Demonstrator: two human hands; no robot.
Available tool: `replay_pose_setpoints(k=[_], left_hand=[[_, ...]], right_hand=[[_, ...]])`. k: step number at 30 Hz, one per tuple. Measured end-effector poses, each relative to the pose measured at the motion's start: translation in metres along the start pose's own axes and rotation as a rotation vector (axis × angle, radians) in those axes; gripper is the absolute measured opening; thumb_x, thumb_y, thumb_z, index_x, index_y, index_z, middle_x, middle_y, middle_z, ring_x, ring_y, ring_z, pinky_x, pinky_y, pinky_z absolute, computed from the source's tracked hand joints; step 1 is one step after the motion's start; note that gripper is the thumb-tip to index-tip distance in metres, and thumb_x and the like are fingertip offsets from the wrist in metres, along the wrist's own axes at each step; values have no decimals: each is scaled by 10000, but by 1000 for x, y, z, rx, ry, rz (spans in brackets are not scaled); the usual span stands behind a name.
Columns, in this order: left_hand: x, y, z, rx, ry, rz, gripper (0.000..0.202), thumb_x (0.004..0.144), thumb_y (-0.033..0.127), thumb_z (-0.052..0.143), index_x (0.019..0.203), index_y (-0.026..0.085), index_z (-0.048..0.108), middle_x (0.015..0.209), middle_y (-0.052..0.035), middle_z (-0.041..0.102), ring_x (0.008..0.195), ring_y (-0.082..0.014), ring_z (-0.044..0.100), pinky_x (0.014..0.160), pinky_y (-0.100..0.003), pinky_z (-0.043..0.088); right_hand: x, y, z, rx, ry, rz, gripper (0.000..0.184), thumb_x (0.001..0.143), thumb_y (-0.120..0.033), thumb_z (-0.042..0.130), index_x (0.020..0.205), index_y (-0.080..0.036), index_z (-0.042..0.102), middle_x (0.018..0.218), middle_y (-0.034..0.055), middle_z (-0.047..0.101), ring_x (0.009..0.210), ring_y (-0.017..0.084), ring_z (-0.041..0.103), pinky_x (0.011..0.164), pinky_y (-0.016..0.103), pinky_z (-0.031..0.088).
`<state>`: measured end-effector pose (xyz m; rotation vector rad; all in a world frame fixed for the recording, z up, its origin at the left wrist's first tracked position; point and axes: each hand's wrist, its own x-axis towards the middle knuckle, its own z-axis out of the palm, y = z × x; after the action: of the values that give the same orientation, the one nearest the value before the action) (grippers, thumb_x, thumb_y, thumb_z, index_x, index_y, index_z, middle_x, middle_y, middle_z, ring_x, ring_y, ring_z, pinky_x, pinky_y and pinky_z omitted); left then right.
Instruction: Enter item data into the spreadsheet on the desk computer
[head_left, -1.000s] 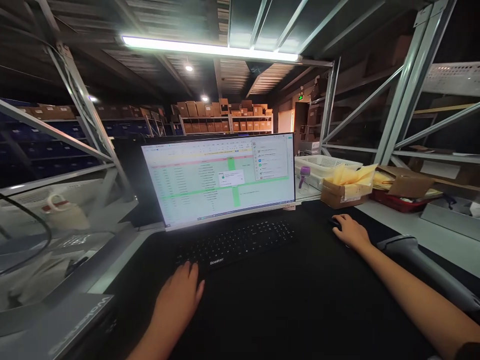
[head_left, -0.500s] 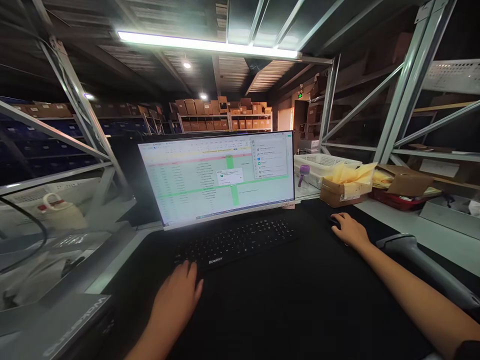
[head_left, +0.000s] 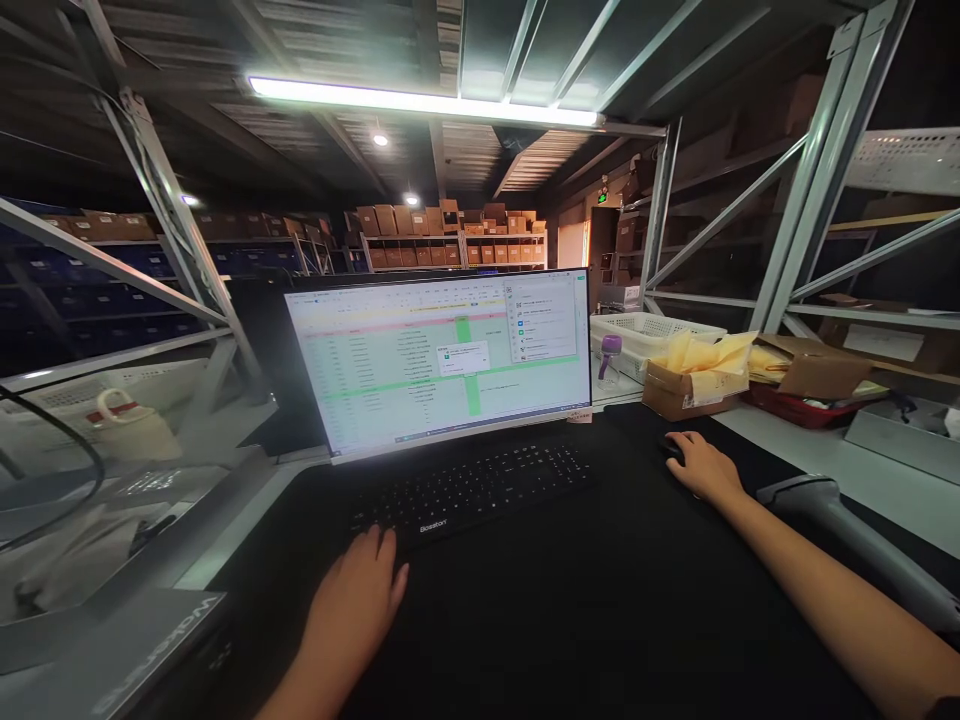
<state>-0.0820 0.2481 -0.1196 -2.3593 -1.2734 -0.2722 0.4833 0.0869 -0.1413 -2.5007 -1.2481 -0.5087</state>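
Note:
My left hand (head_left: 356, 590) rests at the near left corner of a black keyboard (head_left: 487, 487), fingers stretched forward and thumb apart, holding nothing. To the right, my right hand (head_left: 705, 468) lies over a dark computer mouse (head_left: 673, 447), mostly hidden under the palm and fingers. Behind the keyboard stands a monitor (head_left: 390, 385) with a green-tinted spreadsheet, a small pop-up box and a panel at its upper right. A black desk mat (head_left: 525, 610) lies beneath both hands. Beside my right forearm is a grey handheld barcode scanner (head_left: 817, 495).
A cardboard box (head_left: 690, 392) with yellow envelopes and a white basket (head_left: 637, 330) stand beyond the mouse. A red tray (head_left: 802, 408) sits farther right. At the left are a grey box (head_left: 150, 660) and a cream-coloured jug (head_left: 135, 430). Metal rack posts (head_left: 660, 215) frame the desk.
The whole view has shifted slightly down, and a little to the right. Both hands keep their places on the keyboard and the mouse.

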Motion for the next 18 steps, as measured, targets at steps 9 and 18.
replay_pose_setpoints(k=[9, 18], left_hand=[[1, -1, 1, -8, -30, -11, 489, 944, 285, 384, 1328, 61, 588, 1384, -220, 573, 1220, -331, 581, 991, -451, 489], [2, -1, 5, -5, -25, -3, 508, 942, 303, 360, 1329, 66, 589, 1394, -215, 568, 1232, -330, 574, 1006, -459, 481]], right_hand=[[-1, -4, -6, 6, -24, 8, 503, 892, -400, 437, 1363, -252, 533, 1353, 95, 515, 1068, 247, 595, 813, 347, 491], [8, -1, 4, 87, -1, -15, 498, 904, -414, 460, 1360, -226, 532, 1379, 97, 496, 1134, 241, 577, 963, 364, 480]])
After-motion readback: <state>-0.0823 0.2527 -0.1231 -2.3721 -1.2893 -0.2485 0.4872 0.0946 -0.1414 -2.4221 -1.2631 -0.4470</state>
